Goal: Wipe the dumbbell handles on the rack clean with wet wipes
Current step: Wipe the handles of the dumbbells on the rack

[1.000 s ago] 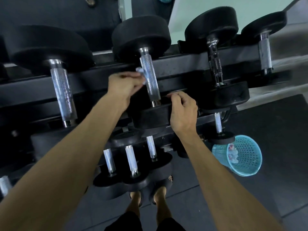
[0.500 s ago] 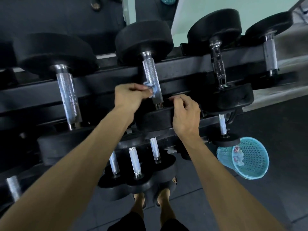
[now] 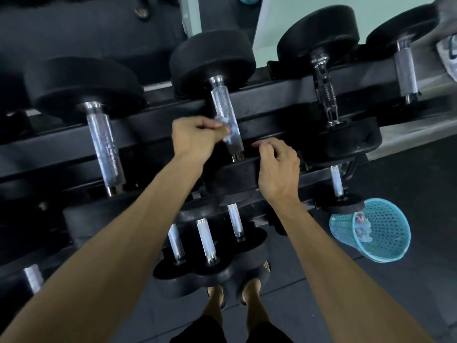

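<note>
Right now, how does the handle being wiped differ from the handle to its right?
The wiped handle is a straight, evenly thick tube; the right-hand handle is thinner, darker and bulges in the middle. The left hand presses a wet wipe on the first; nothing touches the second. Both are textured metal between black weights.

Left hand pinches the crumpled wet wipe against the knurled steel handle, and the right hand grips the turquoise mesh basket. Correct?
Not quite. In the head view the right hand rests on the black dumbbell head; the turquoise mesh basket sits untouched on the floor.
</note>
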The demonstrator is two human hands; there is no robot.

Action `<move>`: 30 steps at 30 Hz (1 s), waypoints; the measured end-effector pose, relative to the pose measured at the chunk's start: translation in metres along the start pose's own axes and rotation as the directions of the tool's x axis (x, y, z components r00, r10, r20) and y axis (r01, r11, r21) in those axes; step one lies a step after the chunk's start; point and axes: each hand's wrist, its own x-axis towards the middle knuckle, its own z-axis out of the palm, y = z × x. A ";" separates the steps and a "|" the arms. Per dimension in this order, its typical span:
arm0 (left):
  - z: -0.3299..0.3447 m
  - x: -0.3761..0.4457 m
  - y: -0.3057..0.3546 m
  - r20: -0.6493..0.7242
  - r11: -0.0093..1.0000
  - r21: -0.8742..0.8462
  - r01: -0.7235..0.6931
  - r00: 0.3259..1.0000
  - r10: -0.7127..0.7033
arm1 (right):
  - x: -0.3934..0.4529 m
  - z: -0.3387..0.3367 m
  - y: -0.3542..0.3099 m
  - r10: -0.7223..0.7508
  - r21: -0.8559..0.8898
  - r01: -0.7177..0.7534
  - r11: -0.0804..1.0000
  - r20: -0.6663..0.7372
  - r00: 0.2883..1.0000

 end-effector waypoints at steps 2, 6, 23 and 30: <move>0.002 0.023 0.014 -0.092 0.999 -0.009 -0.045 0.995 0.044 | 0.000 0.000 -0.001 0.001 -0.002 -0.001 1.000 0.007 1.000; 0.002 0.034 0.024 -0.093 0.999 0.001 -0.050 0.994 0.050 | 0.001 0.001 -0.001 0.007 0.013 -0.007 1.000 0.004 1.000; -0.007 -0.009 -0.006 0.169 0.943 0.331 0.022 0.982 -0.082 | 0.004 0.004 0.005 -0.019 0.019 0.019 1.000 -0.025 1.000; 0.000 0.017 0.017 0.037 0.966 0.217 -0.141 0.990 0.136 | 0.003 0.002 0.003 -0.008 0.013 0.009 1.000 -0.008 1.000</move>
